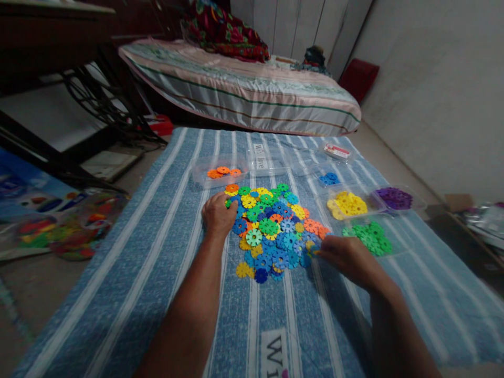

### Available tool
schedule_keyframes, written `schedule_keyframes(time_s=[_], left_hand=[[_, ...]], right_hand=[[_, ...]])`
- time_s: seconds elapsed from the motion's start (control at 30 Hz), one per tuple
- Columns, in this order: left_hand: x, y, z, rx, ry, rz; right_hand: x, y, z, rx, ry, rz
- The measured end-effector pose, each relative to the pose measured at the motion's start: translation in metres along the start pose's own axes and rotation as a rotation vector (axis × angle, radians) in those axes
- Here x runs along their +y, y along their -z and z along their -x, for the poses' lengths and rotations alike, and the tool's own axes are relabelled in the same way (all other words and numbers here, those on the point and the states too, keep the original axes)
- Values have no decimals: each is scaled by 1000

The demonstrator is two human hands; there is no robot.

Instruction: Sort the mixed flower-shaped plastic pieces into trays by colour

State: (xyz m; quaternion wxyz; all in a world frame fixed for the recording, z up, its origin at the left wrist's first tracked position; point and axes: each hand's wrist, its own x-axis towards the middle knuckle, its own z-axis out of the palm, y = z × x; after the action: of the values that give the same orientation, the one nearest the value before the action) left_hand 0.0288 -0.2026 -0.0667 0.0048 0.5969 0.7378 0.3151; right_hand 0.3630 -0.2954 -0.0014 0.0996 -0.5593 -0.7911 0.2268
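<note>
While the sorted trays already hold some discs, most of the work looks not yet done. Between the two hands lies a mixed pile of plastic discs [271,228] in blue, green, yellow and orange, spread on a blue striped cloth [157,262] on the floor.

The left hand [218,215] rests on the left edge of the pile with the fingers curled down over the discs; I cannot tell if it holds one. The right hand [346,257] is at the right lower edge of the pile, and its fingertips pinch narrow on what seems a small disc, but the colour is hard to see.

Beyond the right hand stand clear trays. One green group [368,237] lies just past the right hand, a yellow group [347,205] is farther, a purple group [394,198] is to the right of the yellow one, and a few blue discs [329,179] are behind them. Past the left hand an orange tray [222,172] holds only a few pieces.

As I judge it, purple is finished, because no purple shows in the pile. Blue is almost not begun, since many blue discs stay in the pile. Orange, green and yellow are partly done. Perhaps one third is sorted.
</note>
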Motion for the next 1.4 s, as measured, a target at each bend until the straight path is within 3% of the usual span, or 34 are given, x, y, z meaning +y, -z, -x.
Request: schedule_keyframes(time_s=[0.07,0.17,0.23,0.3,0.47,0.6,0.73,1.03,1.4], left_hand=[[0,1,0,-4,-1,-4],[1,2,0,-2,-6,6],[2,3,0,-2,-6,9],[3,3,0,-1,-4,4],[2,1,0,12,-9,8],[0,1,0,6,-4,8],[0,1,1,3,2,9],[0,0,0,5,-1,19],[1,3,-1,-1,-8,17]], right_hand=[[2,10,-6,270,-48,19],[10,24,-17,776,-241,148],[14,28,-21,902,-310,178],[15,25,-23,772,-286,123],[1,1,-20,78,-141,103],[-14,-9,-22,-150,-155,302],[-16,-12,-25,-192,-176,350],[-18,-12,-25,-150,-187,286],[-7,-13,-26,-129,-21,-136]])
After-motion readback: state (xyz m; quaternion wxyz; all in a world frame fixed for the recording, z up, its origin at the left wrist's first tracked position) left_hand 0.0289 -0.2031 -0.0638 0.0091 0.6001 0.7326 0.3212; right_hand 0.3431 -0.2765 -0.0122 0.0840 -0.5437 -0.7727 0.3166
